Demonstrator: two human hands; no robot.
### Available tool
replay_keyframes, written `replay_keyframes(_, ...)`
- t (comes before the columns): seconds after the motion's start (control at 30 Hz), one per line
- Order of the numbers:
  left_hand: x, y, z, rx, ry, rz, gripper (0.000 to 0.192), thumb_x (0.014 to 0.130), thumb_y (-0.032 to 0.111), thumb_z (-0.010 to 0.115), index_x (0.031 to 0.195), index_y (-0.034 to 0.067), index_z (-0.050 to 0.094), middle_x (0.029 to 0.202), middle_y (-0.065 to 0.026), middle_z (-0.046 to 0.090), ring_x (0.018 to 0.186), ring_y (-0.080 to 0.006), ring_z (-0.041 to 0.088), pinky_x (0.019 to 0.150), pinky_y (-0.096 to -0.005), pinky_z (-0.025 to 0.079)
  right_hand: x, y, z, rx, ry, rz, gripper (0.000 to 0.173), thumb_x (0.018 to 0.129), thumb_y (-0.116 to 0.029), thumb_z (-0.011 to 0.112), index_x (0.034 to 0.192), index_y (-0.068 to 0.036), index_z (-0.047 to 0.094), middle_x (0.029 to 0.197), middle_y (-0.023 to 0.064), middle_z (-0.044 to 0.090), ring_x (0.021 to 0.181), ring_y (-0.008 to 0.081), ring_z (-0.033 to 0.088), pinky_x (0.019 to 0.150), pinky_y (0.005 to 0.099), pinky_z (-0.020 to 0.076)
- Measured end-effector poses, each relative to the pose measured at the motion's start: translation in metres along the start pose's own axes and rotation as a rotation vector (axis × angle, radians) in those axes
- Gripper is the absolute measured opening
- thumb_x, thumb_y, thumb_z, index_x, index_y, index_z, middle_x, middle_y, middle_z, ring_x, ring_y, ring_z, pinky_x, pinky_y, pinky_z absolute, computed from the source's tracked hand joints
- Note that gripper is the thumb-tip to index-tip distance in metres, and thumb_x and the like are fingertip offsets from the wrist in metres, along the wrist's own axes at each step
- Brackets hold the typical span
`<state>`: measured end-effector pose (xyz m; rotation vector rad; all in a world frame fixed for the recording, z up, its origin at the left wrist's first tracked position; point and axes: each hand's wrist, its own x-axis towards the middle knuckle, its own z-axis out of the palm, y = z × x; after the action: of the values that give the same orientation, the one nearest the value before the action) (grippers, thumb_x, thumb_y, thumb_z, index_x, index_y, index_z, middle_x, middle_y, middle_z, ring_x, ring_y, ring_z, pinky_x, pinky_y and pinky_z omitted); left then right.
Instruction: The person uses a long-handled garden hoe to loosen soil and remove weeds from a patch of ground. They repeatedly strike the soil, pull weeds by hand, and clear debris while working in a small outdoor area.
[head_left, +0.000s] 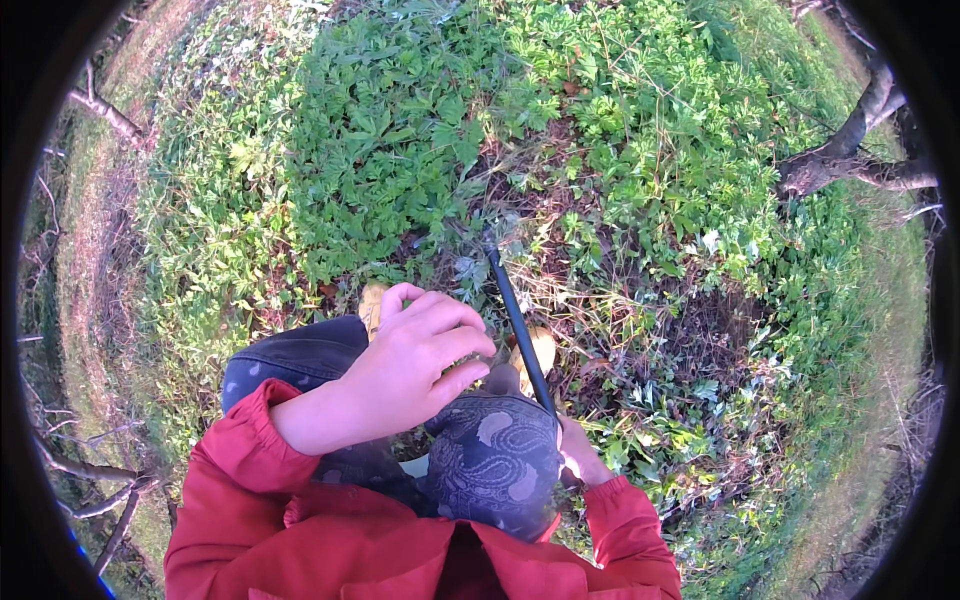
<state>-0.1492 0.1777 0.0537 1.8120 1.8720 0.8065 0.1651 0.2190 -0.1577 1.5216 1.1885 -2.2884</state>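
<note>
My left hand (429, 351) hovers above my bent legs with its back toward me. Its fingers curl loosely, there is a gap before the thumb, and I see nothing held in it. Beside my right knee, my right hand (579, 454) grips the lower end of a long-handled tool (519, 321) with a dark, straight shaft. That shaft slants up and away past my right shoe (541, 352). Its far end, around the weeds (465, 217), is blurred among stems, so I cannot tell what kind of head it has.
Leafy green weeds (390, 142) grow thickly ahead and to the left. Cut or uprooted plants (675, 420) and dry stems lie over dark soil (712, 322) on the right. A bare tree branch (832, 161) juts in at the right; more branches (112, 480) stand at the left rim.
</note>
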Motion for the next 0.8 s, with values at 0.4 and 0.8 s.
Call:
replay_keyframes(0.4,-0.010,0.008,-0.001,-0.031,0.039,0.011,0.014,0.074,0.013,0.068,0.086,0.011,0.062,0.088,-0.0002,0.057,0.090,-0.0189,0.054,0.087,-0.0400,0.031,0.097,-0.140,0.007,0.217,0.273,-0.297,0.013,0.076,0.000,0.054,0.074,-0.004,0.042,0.054,0.0029,0.046,0.038,0.0117,0.044,0.036,0.0271,0.0404)
replay_keyframes(0.8,-0.015,0.009,-0.008,-0.049,-0.018,-0.034,0.020,0.074,0.016,0.071,0.091,0.012,0.063,0.098,-0.0008,0.057,0.096,-0.0183,0.054,0.091,-0.0410,0.029,0.083,-0.128,0.023,0.123,0.214,-0.040,0.017,0.077,-0.002,0.059,0.083,-0.005,0.043,0.057,0.0023,0.048,0.040,0.0103,0.046,0.035,0.0262,0.0395)
